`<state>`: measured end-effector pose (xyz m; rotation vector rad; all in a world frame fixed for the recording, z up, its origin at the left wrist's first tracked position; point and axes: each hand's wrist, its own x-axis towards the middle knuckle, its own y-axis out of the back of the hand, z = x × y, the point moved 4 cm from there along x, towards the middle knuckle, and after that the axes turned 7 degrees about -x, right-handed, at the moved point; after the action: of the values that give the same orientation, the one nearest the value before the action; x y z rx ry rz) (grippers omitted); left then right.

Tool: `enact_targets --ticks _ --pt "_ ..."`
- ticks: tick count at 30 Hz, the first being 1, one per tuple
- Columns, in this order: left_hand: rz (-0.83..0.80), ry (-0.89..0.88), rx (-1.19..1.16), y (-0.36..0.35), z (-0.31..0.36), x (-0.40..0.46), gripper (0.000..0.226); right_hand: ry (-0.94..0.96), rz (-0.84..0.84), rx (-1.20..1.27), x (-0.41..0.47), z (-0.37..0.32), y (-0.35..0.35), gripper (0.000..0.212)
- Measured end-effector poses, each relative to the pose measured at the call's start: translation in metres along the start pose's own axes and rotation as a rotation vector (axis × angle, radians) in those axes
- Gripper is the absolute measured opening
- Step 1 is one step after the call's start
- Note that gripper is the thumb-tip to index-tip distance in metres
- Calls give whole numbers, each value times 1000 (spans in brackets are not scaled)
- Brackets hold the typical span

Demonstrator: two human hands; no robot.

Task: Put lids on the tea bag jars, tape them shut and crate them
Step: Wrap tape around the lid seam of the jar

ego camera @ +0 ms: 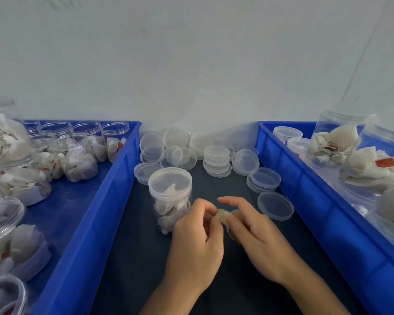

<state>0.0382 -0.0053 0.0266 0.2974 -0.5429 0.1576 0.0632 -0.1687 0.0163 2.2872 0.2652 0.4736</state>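
Dark surface between blue crates: both hands point(223, 226) pinch a clear tape roll point(224, 218) (blurred), lidded clear plastic tea-bag jar point(170, 196) upright just left.

One head view only, your camera riding on your head, looking forward and down, close over the dark table point(214, 280), your left hand point(195, 242) and right hand point(255, 233) low centre, wall filling the top half.

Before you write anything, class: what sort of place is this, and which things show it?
Probably a small packing workstation: blue crates on each side hold jars of tea bags, loose clear lids are piled at the back, and one lidded jar stands by the hands.
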Motion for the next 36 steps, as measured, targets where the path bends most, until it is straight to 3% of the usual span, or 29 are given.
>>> enact_targets --ticks 4,6,9,12,15,21,25,32,36 --pt "282 -450 131 24 21 -1 8 12 4 -400 6 -3 -7 44" --pt "458 -542 257 38 23 0 12 26 15 -513 6 -5 -11 48" --pt "557 -342 317 57 9 15 49 93 -2 -677 9 -15 -18 51" --pt "358 -85 235 61 -16 28 69 132 -85 -782 15 -24 -27 47" --pt "216 15 114 57 -34 33 64 133 -142 -811 20 -34 -32 40" --pt "274 -13 167 52 -41 35 54 95 -104 -726 27 -48 -23 35" --pt "322 9 163 48 -37 39 61 50 -17 -484 39 -53 -10 56" --pt "298 88 94 49 -44 39 64 -17 -174 -105 55 -67 -10 79" --pt "313 95 58 44 -38 39 54 21 -137 -89 57 -86 -8 61"
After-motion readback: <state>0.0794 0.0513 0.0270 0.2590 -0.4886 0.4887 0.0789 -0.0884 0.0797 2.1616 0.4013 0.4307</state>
